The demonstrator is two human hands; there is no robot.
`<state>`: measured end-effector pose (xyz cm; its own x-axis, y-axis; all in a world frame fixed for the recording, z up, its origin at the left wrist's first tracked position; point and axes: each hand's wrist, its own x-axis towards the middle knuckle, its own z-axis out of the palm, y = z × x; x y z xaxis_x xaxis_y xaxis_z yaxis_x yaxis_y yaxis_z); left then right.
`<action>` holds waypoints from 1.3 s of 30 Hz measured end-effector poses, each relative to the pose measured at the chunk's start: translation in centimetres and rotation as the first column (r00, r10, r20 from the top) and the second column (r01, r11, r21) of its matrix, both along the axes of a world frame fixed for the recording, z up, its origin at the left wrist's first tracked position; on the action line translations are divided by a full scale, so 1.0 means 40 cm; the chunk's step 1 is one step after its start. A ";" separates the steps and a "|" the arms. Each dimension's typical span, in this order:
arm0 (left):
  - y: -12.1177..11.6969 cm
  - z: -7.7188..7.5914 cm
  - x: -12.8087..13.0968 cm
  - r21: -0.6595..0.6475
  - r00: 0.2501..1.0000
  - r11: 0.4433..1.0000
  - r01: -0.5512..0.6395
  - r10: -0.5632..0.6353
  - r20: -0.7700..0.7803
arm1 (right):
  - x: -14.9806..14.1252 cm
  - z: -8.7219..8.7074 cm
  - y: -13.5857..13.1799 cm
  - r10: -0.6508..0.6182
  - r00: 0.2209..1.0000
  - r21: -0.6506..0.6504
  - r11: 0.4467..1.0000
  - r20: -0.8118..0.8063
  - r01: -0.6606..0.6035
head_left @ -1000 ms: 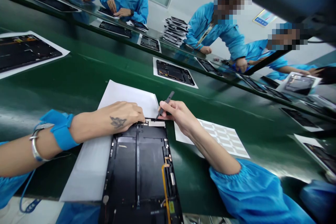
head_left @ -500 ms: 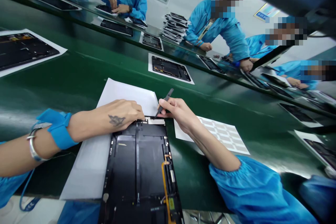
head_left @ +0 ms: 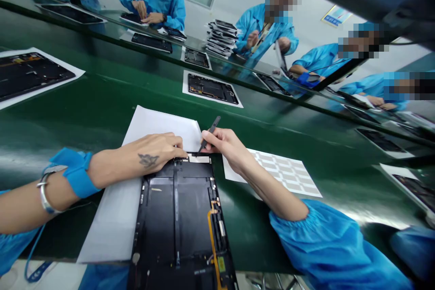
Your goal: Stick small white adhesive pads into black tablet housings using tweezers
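Checking from my remote post: right hand [head_left: 227, 146] grasps black tweezers [head_left: 210, 132], tip at the top edge of the tablet [head_left: 178, 222], below both hands. Left hand [head_left: 154, 152] rests curled there; any grip cannot be told. Edge work; calls for steady placement.

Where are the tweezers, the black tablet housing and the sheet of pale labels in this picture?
black tweezers [head_left: 211, 129], head view, on the upper shank
black tablet housing [head_left: 159, 222], head view, on the dark inner panel
sheet of pale labels [head_left: 282, 172], head view, on the rows of labels mid-sheet
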<state>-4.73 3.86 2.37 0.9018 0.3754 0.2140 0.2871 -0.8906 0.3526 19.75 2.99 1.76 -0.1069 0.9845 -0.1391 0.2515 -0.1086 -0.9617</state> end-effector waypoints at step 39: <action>0.002 -0.014 0.007 0.168 0.997 0.986 -0.007 0.020 -0.079 | -0.007 -0.003 -0.116 0.022 0.962 0.462 0.874 0.272 -0.150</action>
